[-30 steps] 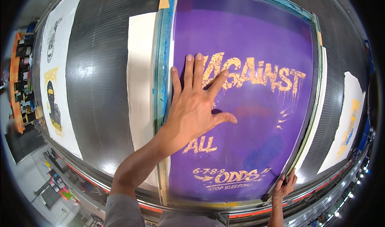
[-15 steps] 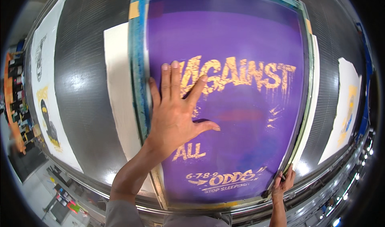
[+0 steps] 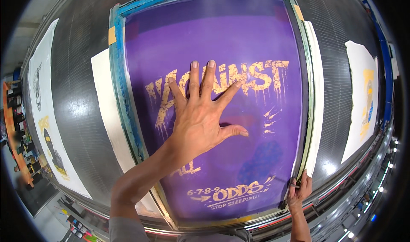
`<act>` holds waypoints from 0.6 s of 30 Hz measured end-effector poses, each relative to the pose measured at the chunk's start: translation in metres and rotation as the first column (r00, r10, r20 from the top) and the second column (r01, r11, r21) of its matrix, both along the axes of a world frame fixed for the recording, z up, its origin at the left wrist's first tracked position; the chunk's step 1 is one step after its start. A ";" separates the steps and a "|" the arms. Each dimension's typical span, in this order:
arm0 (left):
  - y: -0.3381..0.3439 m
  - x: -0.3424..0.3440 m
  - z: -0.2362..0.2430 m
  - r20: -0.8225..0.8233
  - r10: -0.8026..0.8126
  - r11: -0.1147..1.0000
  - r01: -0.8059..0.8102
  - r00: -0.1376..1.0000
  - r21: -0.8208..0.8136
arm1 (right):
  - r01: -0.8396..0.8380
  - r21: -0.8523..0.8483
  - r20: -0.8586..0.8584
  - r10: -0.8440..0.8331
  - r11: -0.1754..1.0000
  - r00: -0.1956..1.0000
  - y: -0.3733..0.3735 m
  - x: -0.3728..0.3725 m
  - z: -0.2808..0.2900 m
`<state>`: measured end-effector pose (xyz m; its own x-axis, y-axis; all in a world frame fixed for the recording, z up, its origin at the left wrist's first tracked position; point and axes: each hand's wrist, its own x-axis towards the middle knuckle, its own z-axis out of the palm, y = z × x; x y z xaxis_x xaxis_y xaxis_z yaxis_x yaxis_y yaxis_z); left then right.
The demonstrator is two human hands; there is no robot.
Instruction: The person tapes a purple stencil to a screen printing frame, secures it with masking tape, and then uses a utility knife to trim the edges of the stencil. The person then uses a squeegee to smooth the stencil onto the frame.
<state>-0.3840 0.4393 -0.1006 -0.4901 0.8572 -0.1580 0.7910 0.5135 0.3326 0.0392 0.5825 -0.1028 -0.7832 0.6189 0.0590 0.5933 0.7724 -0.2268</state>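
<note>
A screen-printing frame [image 3: 118,82] lies over pale fabric, its purple mesh [image 3: 205,37] carrying open, tan-looking lettering and splatter shapes. Fingers spread, my left hand [image 3: 200,121] rests palm down on the mesh, covering part of the large upper lettering. At the frame's lower right corner, my right hand [image 3: 302,191] is closed around the rim, with the thumb on the inner side. A small dark piece shows by that thumb; I cannot make out what it is. A bluish patch [image 3: 260,161] shows through the mesh between my hands.
Pale fabric [image 3: 104,96] sticks out at both sides of the frame on a long black table [image 3: 79,101]. Printed white pieces lie on the far left [image 3: 53,135] and far right [image 3: 363,96]. A metal rail [image 3: 329,199] runs along the near edge.
My left hand has slid rightward across the mesh, from its left side onto the middle of the upper lettering. The right hand keeps its place at the corner. The whole view has shifted somewhat.
</note>
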 end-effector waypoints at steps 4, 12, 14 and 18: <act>0.000 0.001 -0.006 -0.011 -0.016 1.000 0.016 1.000 -0.007 | 0.007 -0.007 0.002 -0.007 1.000 1.000 -0.001 -0.001 0.001; 0.005 0.002 0.003 0.015 -0.008 1.000 0.008 1.000 -0.029 | -0.009 -0.013 -0.042 0.009 1.000 0.999 0.000 -0.003 0.000; 0.010 0.006 0.008 0.011 0.022 0.999 -0.021 1.000 -0.039 | -0.028 -0.014 -0.030 0.027 1.000 0.999 0.004 -0.005 0.004; 0.039 0.012 0.016 -0.043 -0.012 0.998 0.010 0.999 -0.056 | -0.037 0.001 -0.037 0.037 0.999 0.999 0.005 -0.007 0.007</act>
